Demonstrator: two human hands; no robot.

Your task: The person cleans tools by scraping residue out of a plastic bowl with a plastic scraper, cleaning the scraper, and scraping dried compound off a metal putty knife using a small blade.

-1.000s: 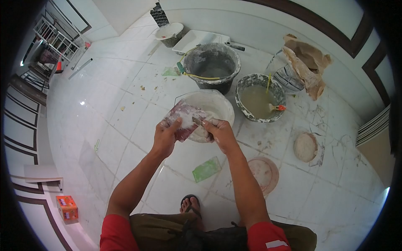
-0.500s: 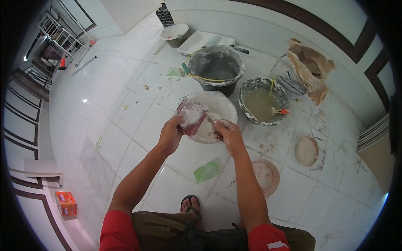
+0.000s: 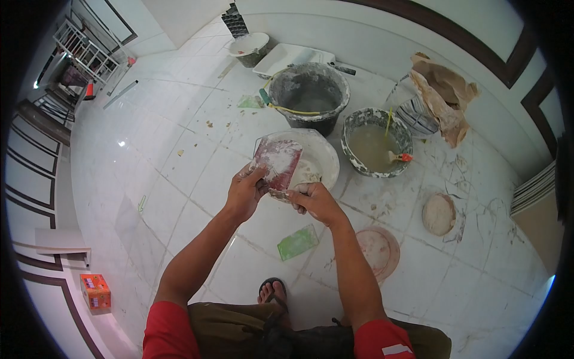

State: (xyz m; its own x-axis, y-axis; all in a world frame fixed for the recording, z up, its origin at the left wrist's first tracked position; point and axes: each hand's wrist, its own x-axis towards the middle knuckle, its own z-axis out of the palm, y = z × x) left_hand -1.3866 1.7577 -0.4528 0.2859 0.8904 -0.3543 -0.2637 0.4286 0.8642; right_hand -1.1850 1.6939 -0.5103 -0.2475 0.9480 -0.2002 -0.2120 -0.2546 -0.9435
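Over a white bucket, my left hand grips a dark red flat plate smeared with white paste. My right hand is closed at the plate's lower edge, its fingers pinched round a small tool that is mostly hidden; it looks like a small scraper blade. Pale paste shows inside the bucket beyond the plate. A green rectangular piece lies on the floor below my hands.
Behind the white bucket stands a large black bucket. To its right are a bucket of murky water with a brush, and an open paper bag. A pink round lid and a round pale container lie at the right.
My right hand has moved from the plate's right side down to its lower edge. The plate has turned more upright in my left hand. The view has shifted slightly since the earliest frame.
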